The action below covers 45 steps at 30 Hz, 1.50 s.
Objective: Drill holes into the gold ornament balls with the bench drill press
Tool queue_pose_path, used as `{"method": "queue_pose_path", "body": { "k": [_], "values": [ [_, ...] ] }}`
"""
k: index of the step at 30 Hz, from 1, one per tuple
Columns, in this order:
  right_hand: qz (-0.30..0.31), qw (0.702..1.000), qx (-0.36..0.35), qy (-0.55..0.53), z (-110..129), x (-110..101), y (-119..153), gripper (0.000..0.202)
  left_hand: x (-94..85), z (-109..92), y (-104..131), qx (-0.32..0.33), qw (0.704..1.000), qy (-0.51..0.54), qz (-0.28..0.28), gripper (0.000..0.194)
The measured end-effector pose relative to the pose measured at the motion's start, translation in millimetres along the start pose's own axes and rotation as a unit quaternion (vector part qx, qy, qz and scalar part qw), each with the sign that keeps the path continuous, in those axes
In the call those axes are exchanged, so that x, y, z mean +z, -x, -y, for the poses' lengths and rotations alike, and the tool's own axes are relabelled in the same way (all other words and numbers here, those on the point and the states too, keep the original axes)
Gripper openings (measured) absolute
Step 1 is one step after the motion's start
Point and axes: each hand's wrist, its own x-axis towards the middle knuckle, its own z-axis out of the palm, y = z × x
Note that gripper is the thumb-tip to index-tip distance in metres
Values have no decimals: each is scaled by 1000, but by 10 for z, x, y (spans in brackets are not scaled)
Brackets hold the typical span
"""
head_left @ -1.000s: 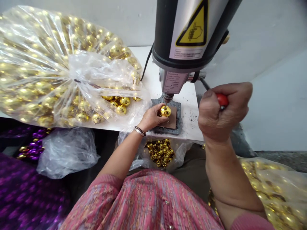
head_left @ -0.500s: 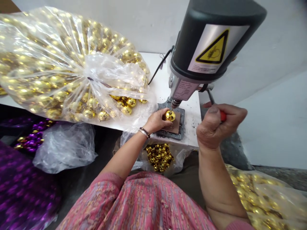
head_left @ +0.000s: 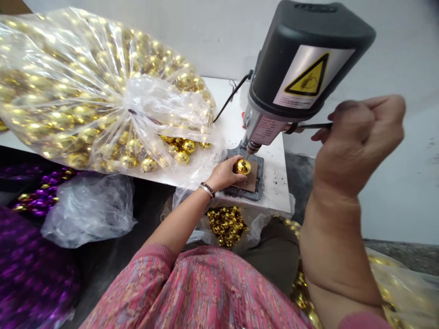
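A shiny gold faceted ball [head_left: 243, 167] rests on a brown board [head_left: 251, 179] on the drill press base, with my left hand [head_left: 227, 173] closed around its left side. Above it stands a black and grey drill press [head_left: 310, 59] with a yellow warning label. Its chuck [head_left: 254, 147] points down at the ball, and the thin bit is at or just above the ball's top; the exact contact is too small to tell. My right hand [head_left: 356, 141] is raised at the right, its fingers wrapped round the drill press lever [head_left: 315, 125]. The lever's end is hidden in the hand.
A large clear bag of gold balls [head_left: 85, 100] covers the white table's left side. Below the table edge hangs an open bag of small gold balls [head_left: 227, 226]. Purple balls [head_left: 37, 269] and a crumpled clear bag [head_left: 91, 210] lie at left. Dark shavings dot the table.
My right hand has swung up and to the right with the lever, and the chuck and bit sit higher relative to the ball. My left hand stays on the ball.
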Motion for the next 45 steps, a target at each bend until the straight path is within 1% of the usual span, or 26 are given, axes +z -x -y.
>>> {"method": "queue_pose_path", "body": {
  "k": [2,4,6,7,8,9,11,13,14,15,16,17,19,21,24,26,28,30,31,33,34,36,38,40,42,45],
  "values": [
    [27,999,27,15,31,18,-162,26,-31,15,58,28,1000,10,7,71],
    [38,998,43,21,18,28,-222,27,-92,39,154,74,997,13,31,68],
    [24,999,41,5,-19,39,-213,26,-184,74,267,115,992,9,59,64],
    [13,999,37,-3,-38,45,-198,25,-244,95,319,123,990,5,62,59],
    [5,999,32,-5,-55,52,-182,24,-313,118,358,121,991,1,49,50],
    [0,1000,30,-3,-66,57,-169,22,-392,141,381,109,994,-5,15,40],
    [-3,1000,26,-5,-75,61,-155,20,-575,188,364,64,992,-42,-99,25],
    [-1,1000,24,-12,-69,53,-151,20,-776,232,271,-1,968,-118,-221,24],
    [2,1000,19,-13,-61,44,-148,21,-873,251,207,-41,950,-164,-263,26],
    [7,1000,15,-9,-49,34,-144,22,-961,268,139,-84,932,-208,-285,29],
    [16,1000,15,1,-32,23,-137,23,-1037,281,73,-128,917,-242,-291,33],
    [21,1000,15,8,-11,12,-127,25,-1096,291,11,-165,906,-267,-286,37],
    [21,999,23,8,44,-5,-104,26,-1164,298,-85,-212,895,-296,-258,46],
    [20,999,49,-2,108,-16,-83,26,-1170,288,-142,-228,893,-315,-229,52],
    [21,997,76,-14,179,-19,-67,27,-1115,250,-144,-228,889,-340,-203,55],
    [23,997,72,-19,185,-14,-67,27,-1073,221,-81,-205,892,-346,-204,52],
    [27,997,64,-25,153,-5,-70,26,-1037,208,39,-150,912,-323,-205,49],
    [18,998,45,-32,101,10,-72,23,-1001,224,201,-68,947,-252,-187,55],
    [12,999,35,-32,76,17,-73,22,-977,243,287,-29,966,-197,-165,61],
    [6,999,21,-28,39,31,-84,20,-913,289,439,24,992,-71,-102,72],
    [10,999,19,-24,32,37,-99,20,-871,310,494,38,997,-15,-71,75],
    [29,999,27,-17,40,50,-162,21,-774,330,547,47,997,59,-26,76],
    [53,998,47,1,71,69,-281,27,-672,312,526,48,996,80,-9,76],
    [82,993,84,29,112,99,-444,34,-579,260,456,36,997,72,-7,74],
    [112,985,124,53,144,138,-616,36,-505,186,373,5,999,46,-7,69],
    [143,976,158,42,153,204,-809,35,-435,66,277,-32,999,-10,-18,62]
  ]
}}
